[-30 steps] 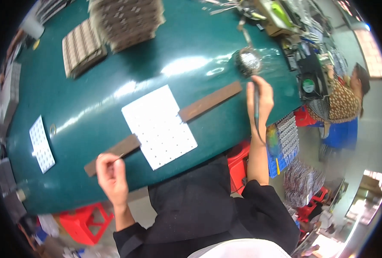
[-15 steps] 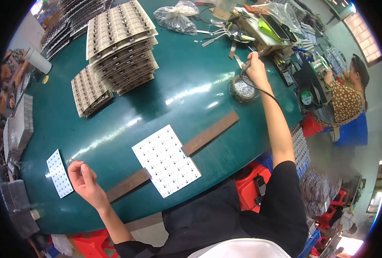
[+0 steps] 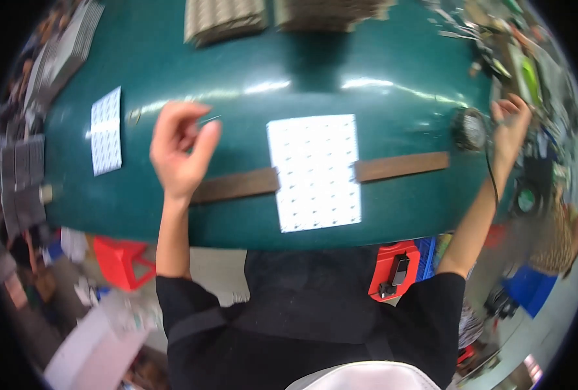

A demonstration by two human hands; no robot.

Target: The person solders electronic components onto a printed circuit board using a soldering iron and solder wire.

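Note:
My left hand (image 3: 182,146) hovers above the table left of the middle, thumb and fingers curled around a thin wire (image 3: 211,119) whose end pokes out past the fingertips. Off to the right, my right hand (image 3: 513,127) closes on a corded tool that looks like a soldering iron, mostly hidden by the fingers; its dark cord (image 3: 491,172) runs down along my forearm. Beside that hand stands a round tin (image 3: 470,129) with silvery filling. A white circuit board panel (image 3: 315,172) with rows of small marks lies before me, between two brown strips (image 3: 403,167).
A smaller white panel (image 3: 107,132) rests at the left, with a small wire loop (image 3: 135,116) near it. Stacked beige panels (image 3: 227,16) stand at the far side. Tools and a green item (image 3: 529,81) clutter the far right. A red stool (image 3: 120,260) sits below the table edge.
The view has swung, so the table appears turned and lower stacks are cut off. My left hand is now nearer the white panel; my right hand remains beside the tin.

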